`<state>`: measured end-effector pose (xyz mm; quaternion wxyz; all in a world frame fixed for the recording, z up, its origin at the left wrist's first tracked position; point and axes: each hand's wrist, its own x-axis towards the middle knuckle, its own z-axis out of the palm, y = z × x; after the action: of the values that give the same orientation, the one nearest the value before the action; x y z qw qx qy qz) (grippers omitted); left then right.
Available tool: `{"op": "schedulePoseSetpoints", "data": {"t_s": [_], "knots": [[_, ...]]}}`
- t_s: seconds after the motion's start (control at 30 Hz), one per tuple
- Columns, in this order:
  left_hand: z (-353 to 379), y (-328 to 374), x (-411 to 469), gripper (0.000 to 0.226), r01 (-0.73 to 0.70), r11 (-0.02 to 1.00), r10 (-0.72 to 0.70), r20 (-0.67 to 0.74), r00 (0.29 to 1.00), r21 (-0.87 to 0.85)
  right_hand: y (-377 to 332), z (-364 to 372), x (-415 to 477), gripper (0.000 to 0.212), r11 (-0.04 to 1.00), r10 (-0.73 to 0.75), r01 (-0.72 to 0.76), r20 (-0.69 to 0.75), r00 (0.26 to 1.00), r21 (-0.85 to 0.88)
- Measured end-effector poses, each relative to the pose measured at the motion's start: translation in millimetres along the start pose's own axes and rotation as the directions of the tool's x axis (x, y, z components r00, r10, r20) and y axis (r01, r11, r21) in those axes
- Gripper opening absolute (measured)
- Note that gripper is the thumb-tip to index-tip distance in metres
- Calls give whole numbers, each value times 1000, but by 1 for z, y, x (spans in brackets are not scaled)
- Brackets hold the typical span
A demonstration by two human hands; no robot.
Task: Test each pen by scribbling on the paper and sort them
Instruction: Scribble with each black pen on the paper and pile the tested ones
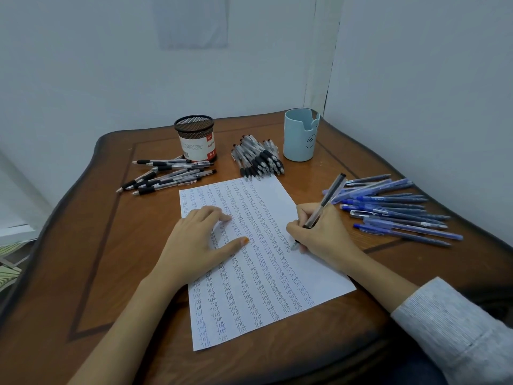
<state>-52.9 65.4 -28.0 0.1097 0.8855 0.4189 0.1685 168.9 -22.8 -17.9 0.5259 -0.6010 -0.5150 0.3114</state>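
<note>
Wooden surface [111,273], one corner against the wall. Paper [263,276] lies central, slightly skewed, with columns of small "test" words across nearly its full width; only a strip along the right edge is blank. Pens are in three groups: blue pens [394,209] fanned at right, a tight heap of black-grip pens [258,159] above the sheet, and a looser black-grip spread [169,176] at left. Left hand [200,240] lies flat on the paper, fingers straight, pinning it. Right hand [319,234] pinches a clear black pen [327,198], its tip on the sheet's right part. Mesh holder [195,137] and pale blue cup [301,134] stand behind; contents not visible. Judgement: well advanced; which heap remains untested cannot be told.
</note>
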Motion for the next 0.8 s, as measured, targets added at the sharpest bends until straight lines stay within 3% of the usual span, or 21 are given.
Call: {"op": "schedulePoseSetpoints", "data": {"t_s": [0.8], "knots": [[0, -1, 0, 84, -3, 1000, 3, 3, 1000, 10, 5, 2, 3, 31, 998, -44, 45, 17, 999, -38]]}}
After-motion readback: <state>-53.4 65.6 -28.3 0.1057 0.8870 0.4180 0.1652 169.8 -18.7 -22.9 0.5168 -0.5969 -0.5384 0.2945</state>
